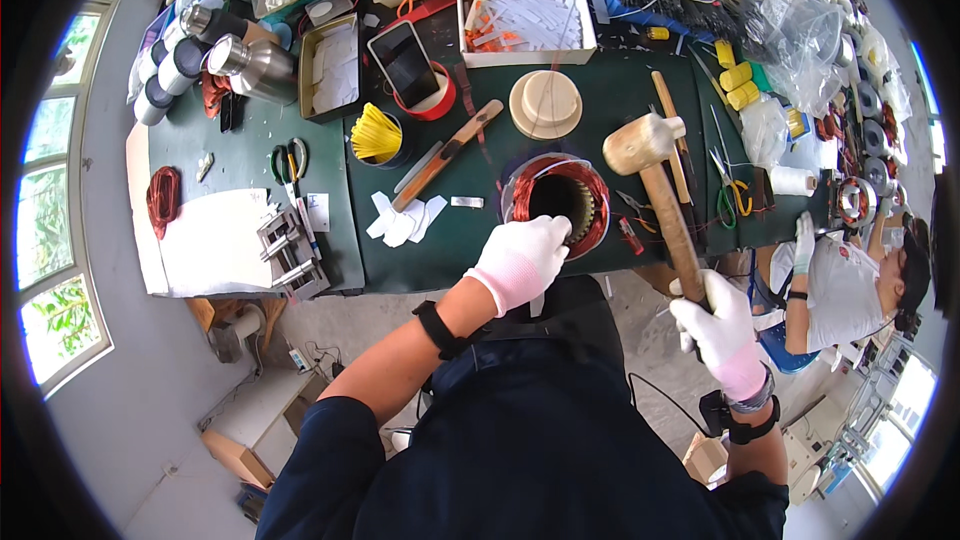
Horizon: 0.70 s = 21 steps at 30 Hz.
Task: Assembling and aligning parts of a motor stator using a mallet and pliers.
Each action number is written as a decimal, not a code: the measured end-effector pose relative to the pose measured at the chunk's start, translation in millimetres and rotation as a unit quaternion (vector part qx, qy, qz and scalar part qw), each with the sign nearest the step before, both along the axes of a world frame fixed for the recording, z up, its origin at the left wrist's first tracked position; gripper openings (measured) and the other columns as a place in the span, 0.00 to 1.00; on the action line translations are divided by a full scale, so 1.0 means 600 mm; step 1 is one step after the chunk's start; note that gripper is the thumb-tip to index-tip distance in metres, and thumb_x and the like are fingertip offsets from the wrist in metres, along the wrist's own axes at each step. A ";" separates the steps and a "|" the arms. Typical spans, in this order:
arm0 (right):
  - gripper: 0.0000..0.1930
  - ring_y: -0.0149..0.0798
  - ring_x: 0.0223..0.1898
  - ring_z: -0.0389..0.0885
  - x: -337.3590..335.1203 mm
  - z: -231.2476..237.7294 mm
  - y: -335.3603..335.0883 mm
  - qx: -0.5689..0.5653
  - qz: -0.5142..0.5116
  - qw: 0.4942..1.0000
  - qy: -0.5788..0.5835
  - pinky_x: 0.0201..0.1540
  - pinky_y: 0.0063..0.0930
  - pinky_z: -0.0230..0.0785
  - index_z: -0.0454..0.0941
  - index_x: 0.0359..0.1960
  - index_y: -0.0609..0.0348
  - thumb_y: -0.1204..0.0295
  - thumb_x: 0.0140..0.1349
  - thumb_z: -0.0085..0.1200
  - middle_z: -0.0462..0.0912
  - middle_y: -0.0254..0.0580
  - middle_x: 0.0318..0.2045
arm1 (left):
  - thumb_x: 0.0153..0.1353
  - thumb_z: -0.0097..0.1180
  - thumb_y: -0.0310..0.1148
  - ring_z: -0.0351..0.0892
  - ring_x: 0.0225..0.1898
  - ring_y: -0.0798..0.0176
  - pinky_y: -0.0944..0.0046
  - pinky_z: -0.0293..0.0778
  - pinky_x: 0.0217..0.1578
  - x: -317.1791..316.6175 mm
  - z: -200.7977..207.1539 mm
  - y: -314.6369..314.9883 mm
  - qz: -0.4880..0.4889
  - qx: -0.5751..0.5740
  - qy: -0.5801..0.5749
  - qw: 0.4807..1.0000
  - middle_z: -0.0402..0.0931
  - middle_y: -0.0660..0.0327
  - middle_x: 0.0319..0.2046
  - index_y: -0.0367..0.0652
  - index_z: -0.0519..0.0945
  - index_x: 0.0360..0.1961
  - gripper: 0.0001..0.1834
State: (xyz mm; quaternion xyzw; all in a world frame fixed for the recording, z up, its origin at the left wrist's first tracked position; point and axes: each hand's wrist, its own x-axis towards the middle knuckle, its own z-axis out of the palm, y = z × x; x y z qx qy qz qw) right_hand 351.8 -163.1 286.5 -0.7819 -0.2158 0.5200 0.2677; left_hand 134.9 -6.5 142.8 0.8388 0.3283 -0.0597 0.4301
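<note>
A motor stator with copper windings (601,208) stands near the table's front edge, its dark bore facing up. At its near left rim is my left hand (522,256), in a white glove, fingers curled together over the edge; what they hold, if anything, is hidden. My right hand (718,332), also gloved, is closed round the lower handle of a wooden mallet (672,225). The mallet's head is raised to the right of the stator. Beside the stator lie small pliers (636,208) and a small red-handled tool (631,236).
Beyond the stator sits a round cream block (546,104). A wooden stick (450,153), white paper scraps (406,220) and a metal fixture (292,248) lie leftward. Scissors (733,198) lie to the right. A box of white strips (530,20) stands behind. A co-worker (845,285) sits at right.
</note>
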 end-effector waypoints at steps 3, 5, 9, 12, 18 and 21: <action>0.11 0.23 0.20 0.76 -0.003 -0.009 -0.020 -0.006 0.015 1.000 -0.003 0.25 0.23 0.68 0.81 0.47 0.67 0.74 0.67 0.62 0.79 0.32 0.24 | 0.66 0.61 0.33 0.86 0.42 0.42 0.47 0.81 0.44 -0.001 -0.009 -0.003 0.025 -0.006 -0.045 0.999 0.84 0.50 0.39 0.43 0.82 0.45 0.09; 0.11 0.23 0.20 0.76 -0.009 -0.019 -0.030 -0.004 0.009 1.000 -0.003 0.25 0.23 0.68 0.81 0.47 0.67 0.74 0.67 0.62 0.79 0.33 0.24 | 0.65 0.62 0.33 0.86 0.42 0.43 0.49 0.81 0.43 0.000 -0.012 -0.011 0.031 -0.006 -0.082 0.996 0.84 0.52 0.37 0.42 0.81 0.44 0.09; 0.11 0.28 0.20 0.78 -0.016 -0.040 -0.047 -0.010 0.045 0.999 -0.015 0.26 0.27 0.70 0.80 0.45 0.68 0.73 0.67 0.63 0.79 0.39 0.22 | 0.61 0.68 0.28 0.86 0.34 0.50 0.58 0.82 0.36 -0.033 -0.008 -0.057 0.061 -0.025 -0.163 0.984 0.83 0.55 0.32 0.40 0.82 0.46 0.13; 0.12 0.36 0.21 0.81 -0.023 -0.050 -0.044 -0.008 0.092 0.995 -0.035 0.28 0.32 0.72 0.79 0.40 0.66 0.70 0.66 0.65 0.79 0.46 0.22 | 0.61 0.73 0.28 0.86 0.30 0.64 0.65 0.82 0.35 -0.091 -0.020 -0.060 0.200 0.014 -0.184 0.962 0.83 0.59 0.31 0.41 0.84 0.45 0.13; 0.11 0.33 0.20 0.79 0.033 -0.003 0.040 -0.005 0.184 0.979 -0.086 0.25 0.33 0.70 0.79 0.42 0.65 0.69 0.65 0.63 0.79 0.40 0.23 | 0.39 0.86 0.34 0.78 0.60 0.43 0.51 0.75 0.61 -0.123 -0.102 0.020 0.115 0.133 -0.105 0.979 0.76 0.46 0.59 0.37 0.73 0.66 0.51; 0.12 0.27 0.19 0.73 0.070 0.042 0.075 0.121 -0.001 0.983 -0.136 0.23 0.25 0.66 0.79 0.50 0.63 0.71 0.69 0.58 0.77 0.33 0.26 | 0.30 0.88 0.34 0.72 0.68 0.37 0.49 0.69 0.70 -0.094 -0.124 0.057 0.041 0.146 -0.186 0.971 0.69 0.43 0.69 0.36 0.64 0.75 0.67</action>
